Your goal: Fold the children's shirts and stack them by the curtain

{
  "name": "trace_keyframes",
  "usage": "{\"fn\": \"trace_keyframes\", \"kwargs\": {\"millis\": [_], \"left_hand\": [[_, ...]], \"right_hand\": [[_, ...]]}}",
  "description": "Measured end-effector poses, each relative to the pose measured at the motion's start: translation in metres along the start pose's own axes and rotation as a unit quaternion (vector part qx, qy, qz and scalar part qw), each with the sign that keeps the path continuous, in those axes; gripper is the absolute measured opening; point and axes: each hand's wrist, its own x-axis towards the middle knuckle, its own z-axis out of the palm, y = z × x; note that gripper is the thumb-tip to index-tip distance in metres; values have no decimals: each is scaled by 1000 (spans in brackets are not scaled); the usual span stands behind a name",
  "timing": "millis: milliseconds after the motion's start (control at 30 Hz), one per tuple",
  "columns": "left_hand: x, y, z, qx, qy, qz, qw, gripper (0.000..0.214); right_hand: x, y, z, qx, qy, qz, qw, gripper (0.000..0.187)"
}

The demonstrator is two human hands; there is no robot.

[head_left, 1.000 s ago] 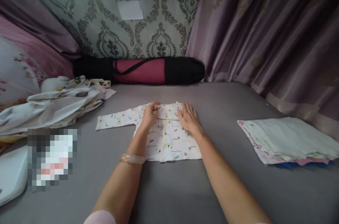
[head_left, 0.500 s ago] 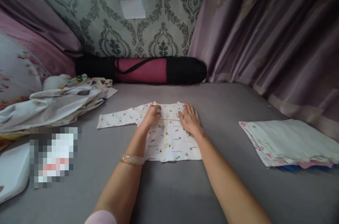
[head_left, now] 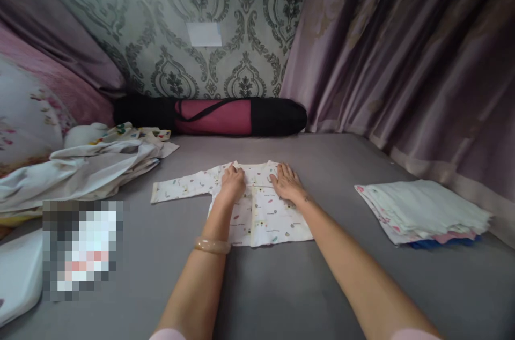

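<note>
A small white baby shirt [head_left: 263,216] with a scattered print lies on the grey bed sheet, its front facing up. One sleeve [head_left: 181,188] stretches out to the left; on the right no sleeve sticks out, and a folded edge runs across the chest. My left hand [head_left: 233,183] rests on the left chest near the shoulder, fingers slightly bent against the cloth and not gripping it. Flat on the right shoulder lies my right hand [head_left: 288,183], its fingers spread. A bangle [head_left: 212,245] circles my left forearm.
Folded cloths [head_left: 426,211] are stacked at the right. Crumpled clothes [head_left: 96,163] lie at the left, above a white object [head_left: 20,270] and a blurred-out patch. A black and pink long bag [head_left: 217,116] lines the patterned wall, beside purple curtains [head_left: 346,50].
The view has tilted up slightly. My left hand's fingers have settled flatter onto the shirt. My right hand stays on the right shoulder, and the shirt keeps its shape.
</note>
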Motion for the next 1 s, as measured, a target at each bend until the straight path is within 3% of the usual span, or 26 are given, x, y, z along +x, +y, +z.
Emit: {"fn": "trace_keyframes", "kwargs": {"millis": [133, 233, 333, 467, 600, 767, 867, 1000], "left_hand": [[1, -7, -19, -7, -11, -5, 1000, 41], [0, -13, -42, -13, -2, -12, 1000, 47], [-5, -17, -66, -34, 26, -21, 999, 46], [-12, -22, -85, -76, 43, -50, 995, 47], [-16, -26, -90, -106, 44, -79, 990, 48], [-19, -25, -95, -105, 16, -89, 990, 48], [-19, -21, -97, -93, 20, -88, 992, 48], [-16, -17, -93, -58, 31, -89, 994, 47]], "right_hand": [[2, -9, -18, 6, -48, 13, 999, 67], [1, -28, -22, 19, 4, -28, 999, 65], [-2, -51, -11, 37, 24, -56, 997, 67], [-3, -66, 11, 28, 29, -41, 998, 65], [1, -64, 17, 14, 25, -33, 999, 63], [4, -72, -2, 31, -49, -16, 998, 65], [2, -92, -6, 46, -8, -53, 998, 64], [-1, -120, 13, 55, 45, -113, 991, 67]]}}
